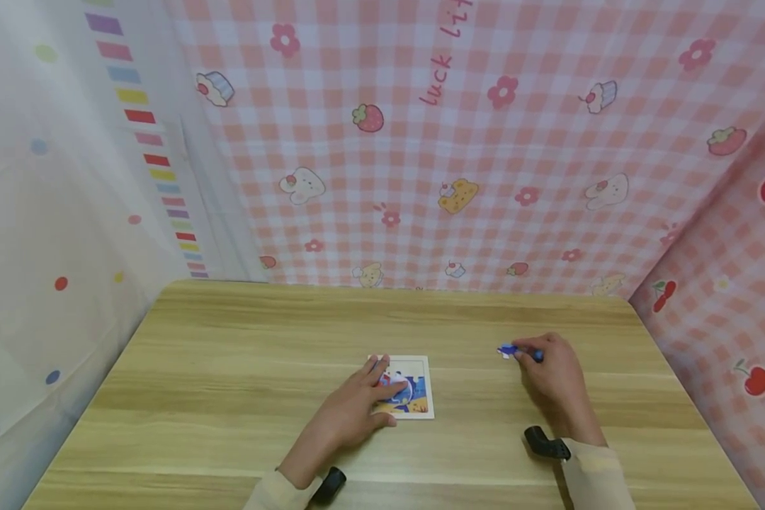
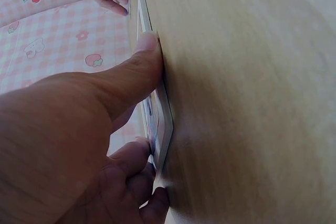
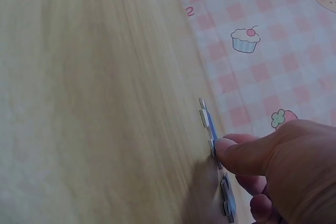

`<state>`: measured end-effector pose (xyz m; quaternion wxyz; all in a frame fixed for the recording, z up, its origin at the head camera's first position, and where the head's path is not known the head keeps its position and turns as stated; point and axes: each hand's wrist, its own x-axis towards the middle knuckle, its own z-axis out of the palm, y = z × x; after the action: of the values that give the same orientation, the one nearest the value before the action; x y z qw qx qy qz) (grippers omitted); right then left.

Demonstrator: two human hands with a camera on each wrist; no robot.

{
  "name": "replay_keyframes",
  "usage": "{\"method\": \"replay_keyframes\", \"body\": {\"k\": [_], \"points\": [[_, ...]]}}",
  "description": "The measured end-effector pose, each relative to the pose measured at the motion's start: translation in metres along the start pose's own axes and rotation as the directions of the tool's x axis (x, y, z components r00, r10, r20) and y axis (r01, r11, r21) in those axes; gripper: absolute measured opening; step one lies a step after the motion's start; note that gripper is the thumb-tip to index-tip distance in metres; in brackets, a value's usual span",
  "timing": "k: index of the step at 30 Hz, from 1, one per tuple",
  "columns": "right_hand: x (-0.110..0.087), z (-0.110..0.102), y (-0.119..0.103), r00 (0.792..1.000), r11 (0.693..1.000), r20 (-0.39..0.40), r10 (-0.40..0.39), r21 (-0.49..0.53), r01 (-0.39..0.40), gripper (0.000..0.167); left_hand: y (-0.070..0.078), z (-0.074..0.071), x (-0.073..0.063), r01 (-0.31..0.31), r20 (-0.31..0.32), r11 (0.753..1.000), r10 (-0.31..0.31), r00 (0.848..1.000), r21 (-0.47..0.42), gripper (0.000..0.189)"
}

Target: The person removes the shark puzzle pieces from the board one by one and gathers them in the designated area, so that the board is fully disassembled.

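Note:
A square jigsaw puzzle [image 1: 419,382] in a white frame lies flat on the table, its colourful picture partly hidden by my left hand [image 1: 355,407]. That hand rests on it with fingers spread, the thumb [image 2: 149,51] along the frame's near edge. Further right, my right hand [image 1: 556,368] pinches a blue and white puzzle piece [image 1: 506,350] between thumb and fingers, low over the wood. Beside it, under the fingers, is a second, dark blue piece [image 1: 538,355]; the right wrist view shows both pieces edge-on, the second piece [image 3: 227,200] just below the thumb.
The wood-grain table [image 1: 229,354] spreads around both hands. A pink checked cloth [image 1: 408,156] hangs along its back edge, with a white dotted cloth [image 1: 57,212] at the left and another checked cloth [image 1: 727,319] at the right. Each wrist wears a black device [image 1: 545,444].

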<state>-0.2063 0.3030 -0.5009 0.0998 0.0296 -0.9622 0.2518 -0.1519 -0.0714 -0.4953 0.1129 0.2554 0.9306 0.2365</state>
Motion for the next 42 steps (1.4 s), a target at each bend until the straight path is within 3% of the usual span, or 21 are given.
{"method": "replay_keyframes", "body": {"k": [5, 14, 22, 30, 37, 42], "points": [[0.001, -0.001, 0.0, 1.0, 1.0, 0.002, -0.009, 0.022, 0.009, 0.017, 0.0, 0.0, 0.0, 0.0, -0.005, 1.0, 0.0, 1.0, 0.005, 0.062], [0.0, 0.001, -0.013, 0.995, 0.991, -0.073, -0.068, 0.106, 0.076, 0.014, -0.001, 0.0, 0.004, -0.001, -0.034, 0.999, 0.003, 0.999, 0.053, 0.06], [-0.001, 0.012, -0.036, 0.994, 0.983, -0.025, -0.105, 0.15, 0.108, 0.013, -0.005, -0.007, 0.004, 0.025, -0.01, 0.999, -0.025, 1.0, -0.045, 0.058], [-0.003, 0.027, -0.053, 0.988, 0.969, -0.004, -0.157, 0.194, 0.155, 0.013, -0.016, -0.016, -0.002, 0.001, 0.025, 0.999, 0.0, 1.0, -0.039, 0.063], [-0.008, 0.034, -0.066, 0.991, 0.968, 0.049, -0.123, 0.225, 0.109, 0.016, -0.019, -0.018, -0.001, -0.026, 0.069, 0.997, 0.031, 0.997, -0.076, 0.062], [-0.01, 0.041, -0.074, 0.989, 0.956, 0.084, -0.122, 0.279, 0.094, 0.022, -0.019, -0.019, -0.001, -0.013, 0.08, 0.996, 0.02, 0.997, -0.088, 0.061]]}}
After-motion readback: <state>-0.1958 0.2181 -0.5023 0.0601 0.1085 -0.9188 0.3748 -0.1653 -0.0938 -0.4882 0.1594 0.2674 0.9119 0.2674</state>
